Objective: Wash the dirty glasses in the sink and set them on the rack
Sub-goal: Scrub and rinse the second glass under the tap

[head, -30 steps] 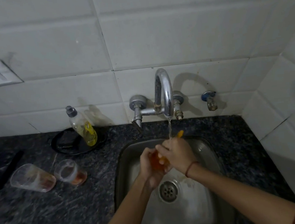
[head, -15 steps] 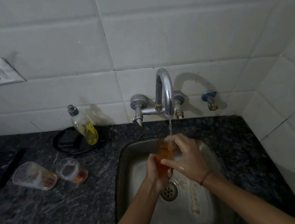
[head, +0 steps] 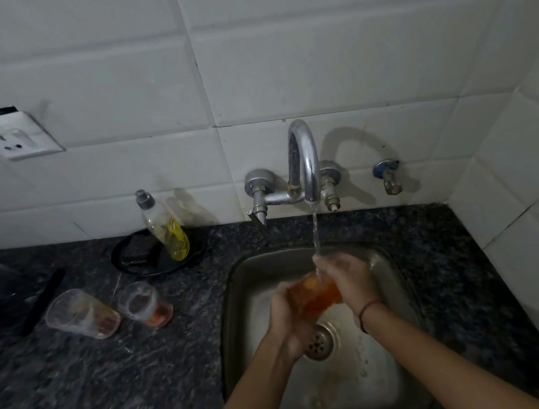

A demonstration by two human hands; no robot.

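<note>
over sink [head: 238, 308], both hands grip orange glass [head: 315, 295].

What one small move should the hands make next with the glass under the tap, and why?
Probably tip the glass and pour its contents into the sink. The left hand and right hand both grip it under the running tap, and it looks orange-tinted inside, so the rinse likely isn't finished and the tinted water should go out first.
</note>
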